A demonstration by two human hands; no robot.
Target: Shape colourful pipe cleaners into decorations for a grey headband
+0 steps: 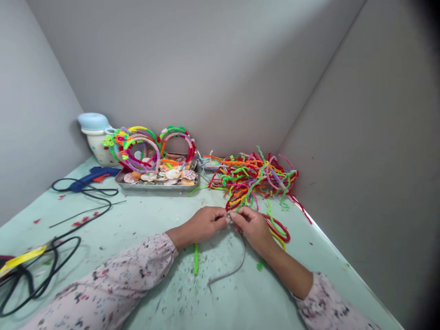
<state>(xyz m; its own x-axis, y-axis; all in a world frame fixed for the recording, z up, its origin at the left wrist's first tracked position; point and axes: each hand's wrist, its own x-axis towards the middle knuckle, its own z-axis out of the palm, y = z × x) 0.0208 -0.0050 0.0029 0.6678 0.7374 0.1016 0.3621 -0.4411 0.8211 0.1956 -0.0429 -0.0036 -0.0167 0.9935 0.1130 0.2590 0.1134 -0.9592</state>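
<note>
My left hand and my right hand meet over the table, thumbs and forefingers pinched together at the tips. A thin grey headband curves out from under my right hand and bends back toward the left, its free end near the table. Its other end runs up to my fingertips, where my fingers mostly hide it. Beside my right forefinger shows a bit of green pipe cleaner; how it sits on the band is too small to tell. A short bright green pipe cleaner lies below my left wrist.
A tangled pile of coloured pipe cleaners lies beyond my hands. Left of it, a metal tray holds shells and wrapped headbands. A blue glue gun, black cord and lidded cup stand farther left. Grey walls enclose the table.
</note>
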